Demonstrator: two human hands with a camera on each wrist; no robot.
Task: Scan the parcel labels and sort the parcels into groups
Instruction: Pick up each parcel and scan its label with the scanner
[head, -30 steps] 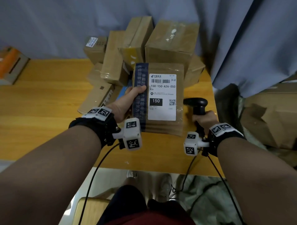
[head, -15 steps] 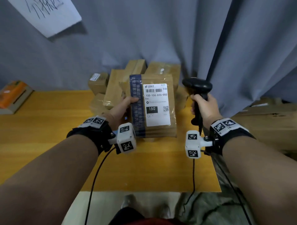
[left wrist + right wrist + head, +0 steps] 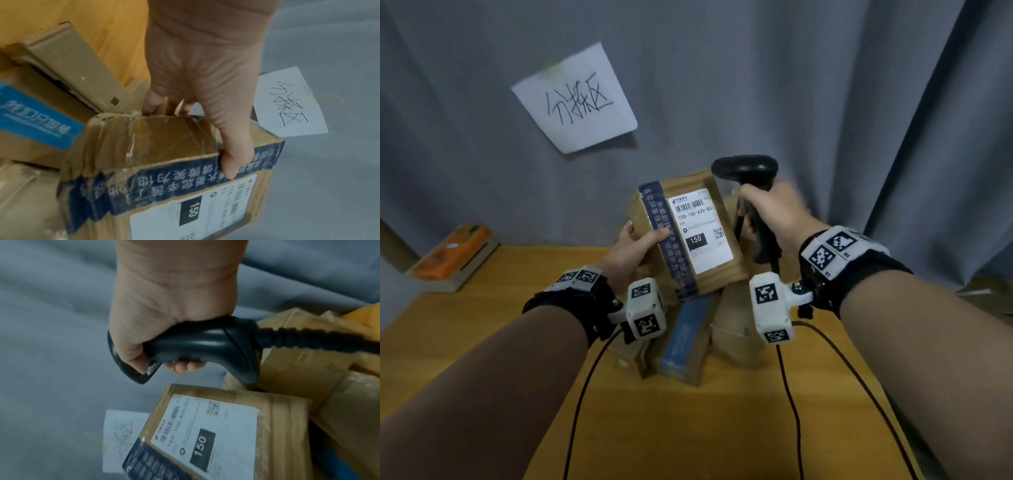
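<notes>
At the far left an orange-covered flat box (image 3: 453, 255) lay on the yellow wooden table (image 3: 482, 335). The left hand (image 3: 633, 251) held a brown cardboard parcel with dark blue tape (image 3: 688, 236) up off the table, thumb pressed on the tape and fingers curled behind. Its white shipping label (image 3: 698, 231) faced the person, tilted. Beneath it sat a heap of other brown cardboard parcels (image 3: 736, 329). To the right, the right hand (image 3: 770, 212) was wrapped round the handle of a black handheld barcode scanner (image 3: 744, 168), just beside the parcel. The scanning step seemed in hand; next, the scanner head probably needed aiming squarely at the barcode.
</notes>
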